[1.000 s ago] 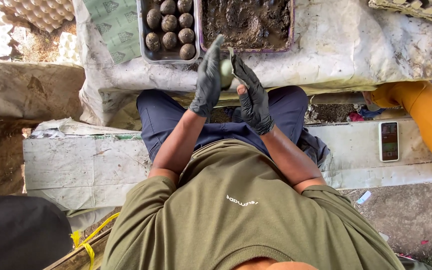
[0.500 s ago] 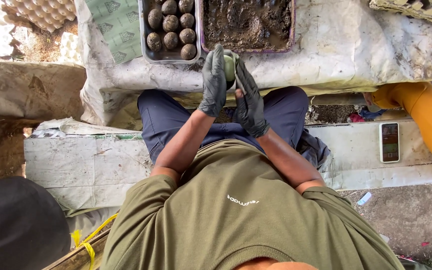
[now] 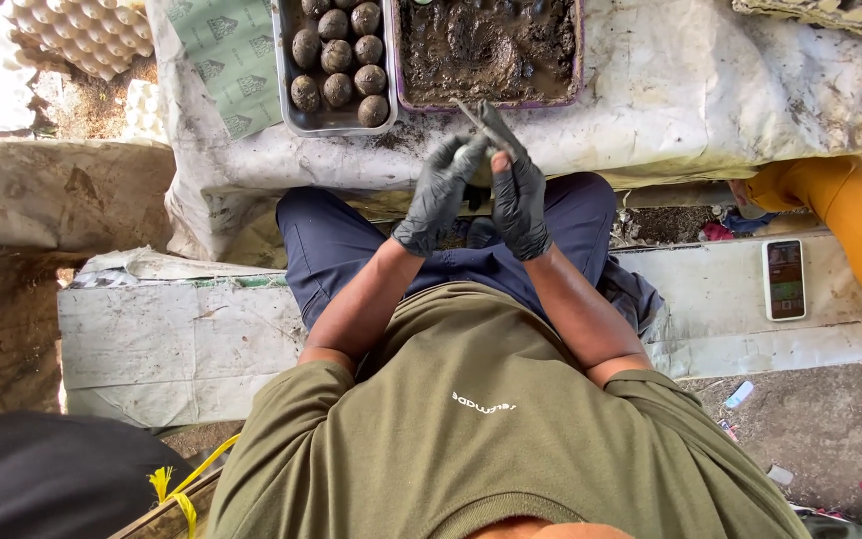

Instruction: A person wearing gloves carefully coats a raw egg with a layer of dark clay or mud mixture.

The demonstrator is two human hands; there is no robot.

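Observation:
Both my hands wear black gloves smeared with mud and are pressed together over my lap, at the table's front edge. My left hand [image 3: 438, 190] and my right hand [image 3: 519, 192] cup a small mud-covered egg [image 3: 475, 150] between the fingers; it is mostly hidden. Just beyond the hands sits a tray of dark wet mud [image 3: 571, 85]. To its left a metal tray [image 3: 286, 100] holds several mud-coated balls [image 3: 337, 88].
The table is covered with dirty white sheeting [image 3: 730, 90]. Stacked egg cartons [image 3: 72, 35] lie at the far left. A phone [image 3: 785, 279] rests on the bench at right, beside another person's orange sleeve [image 3: 850, 220]. A dark bag [image 3: 42, 479] sits lower left.
My hands have risen slightly toward the mud tray and closed together. The pale egg seen between them earlier is now almost fully covered by the gloves and mud.

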